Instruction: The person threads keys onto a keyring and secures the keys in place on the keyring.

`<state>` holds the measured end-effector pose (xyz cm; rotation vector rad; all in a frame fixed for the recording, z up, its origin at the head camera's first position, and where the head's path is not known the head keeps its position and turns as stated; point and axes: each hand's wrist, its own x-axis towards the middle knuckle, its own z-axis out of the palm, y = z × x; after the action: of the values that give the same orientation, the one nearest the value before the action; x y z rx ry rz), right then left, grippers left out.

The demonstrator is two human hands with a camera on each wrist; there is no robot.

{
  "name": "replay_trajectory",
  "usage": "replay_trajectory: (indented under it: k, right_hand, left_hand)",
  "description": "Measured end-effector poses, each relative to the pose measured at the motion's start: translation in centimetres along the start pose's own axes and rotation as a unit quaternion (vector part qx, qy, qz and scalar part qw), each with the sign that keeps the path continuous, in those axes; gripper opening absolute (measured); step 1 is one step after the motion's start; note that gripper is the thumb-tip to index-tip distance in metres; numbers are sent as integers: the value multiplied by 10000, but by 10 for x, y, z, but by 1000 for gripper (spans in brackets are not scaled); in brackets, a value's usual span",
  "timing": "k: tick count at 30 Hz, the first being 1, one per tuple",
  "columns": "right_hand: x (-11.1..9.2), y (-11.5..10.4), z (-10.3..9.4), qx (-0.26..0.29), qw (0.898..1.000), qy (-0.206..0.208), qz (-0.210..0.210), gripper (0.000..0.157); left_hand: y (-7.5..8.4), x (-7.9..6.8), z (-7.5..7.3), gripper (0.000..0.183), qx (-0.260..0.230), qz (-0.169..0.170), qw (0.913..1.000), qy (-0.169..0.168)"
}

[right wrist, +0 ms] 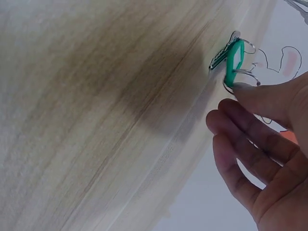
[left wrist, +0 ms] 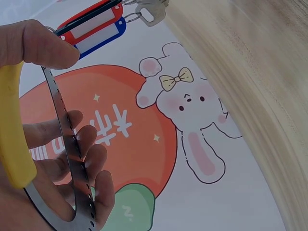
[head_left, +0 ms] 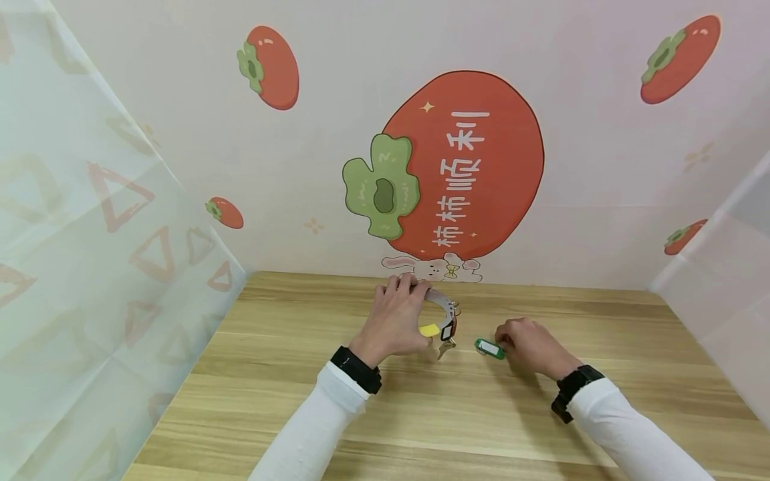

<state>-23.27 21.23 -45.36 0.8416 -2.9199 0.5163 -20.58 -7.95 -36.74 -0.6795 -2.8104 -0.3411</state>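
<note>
My left hand (head_left: 397,317) grips a rounded metal key holder (head_left: 442,299) with small holes along its edge. The yellow handle (left wrist: 10,139) of this holder sits between thumb and palm. Red (left wrist: 94,21) and blue key tags (left wrist: 102,41) hang from it, along with a dark-edged one, and a key (head_left: 446,348) dangles below. To the right, my right hand (head_left: 532,344) pinches the ring end of a green key tag (right wrist: 235,55) between thumb and fingertips. A slim metal piece, probably its key (right wrist: 222,55), lies alongside. Both hands are above the tabletop.
A wood-grain table (head_left: 421,427) stretches beneath both hands. Behind it rises a backdrop (head_left: 589,167) printed with persimmons and a rabbit. A pale sheet (head_left: 90,287) with triangles borders the left side, another the right.
</note>
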Motion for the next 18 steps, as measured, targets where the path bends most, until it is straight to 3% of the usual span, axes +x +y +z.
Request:
replay_trajectory:
  k: [18]
  right_hand:
    - [3,-7,-7,933,9942,281,456,7]
  left_hand:
    - [0,-1,-1,81,11,-1,10000,-1]
